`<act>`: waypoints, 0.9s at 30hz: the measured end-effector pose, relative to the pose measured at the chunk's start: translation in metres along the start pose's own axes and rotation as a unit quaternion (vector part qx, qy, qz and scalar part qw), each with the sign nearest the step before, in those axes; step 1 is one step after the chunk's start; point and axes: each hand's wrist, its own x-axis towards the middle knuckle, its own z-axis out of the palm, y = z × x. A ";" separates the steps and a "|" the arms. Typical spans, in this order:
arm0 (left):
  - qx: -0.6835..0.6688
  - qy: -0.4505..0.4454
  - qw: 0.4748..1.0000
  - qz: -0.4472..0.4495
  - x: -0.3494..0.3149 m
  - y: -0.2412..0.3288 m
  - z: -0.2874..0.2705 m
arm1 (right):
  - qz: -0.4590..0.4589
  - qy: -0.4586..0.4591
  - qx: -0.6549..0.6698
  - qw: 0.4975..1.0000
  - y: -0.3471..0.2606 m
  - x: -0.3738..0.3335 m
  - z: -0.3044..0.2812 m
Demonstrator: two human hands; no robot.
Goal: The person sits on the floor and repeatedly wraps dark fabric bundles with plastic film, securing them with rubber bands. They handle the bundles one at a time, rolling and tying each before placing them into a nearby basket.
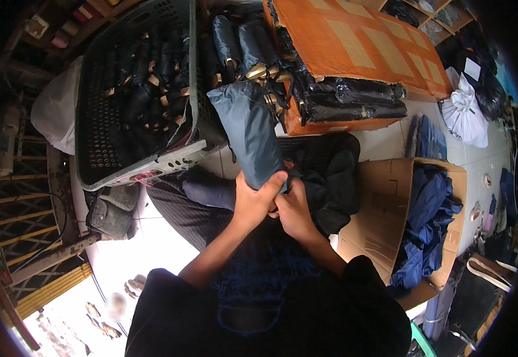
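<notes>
A grey-blue tube-shaped cloth pouch (248,128) slants up and away from me, over my crossed legs. Its wide end is toward the dark bundles, and its narrow near end sits in both my hands. My left hand (258,199) is closed around that end, thumb along the top. Pressed against it from the other side, my right hand (293,205) has its fingers closed on the same end. What the pouch holds is hidden, and so are some fingertips. Dark cloth (330,184) lies on my lap just beyond my right hand.
A grey plastic basket (194,77) of dark bundles stands at the far left. Similar dark bundles (253,44) lie beside an orange carton (378,47). To my right is an open cardboard box (378,208) with blue cloth (428,220). A white sack (464,113) sits far right.
</notes>
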 end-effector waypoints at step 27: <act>-0.083 -0.096 0.992 0.016 0.013 0.016 -0.025 | 0.040 -0.131 0.044 0.990 -0.005 -0.005 0.002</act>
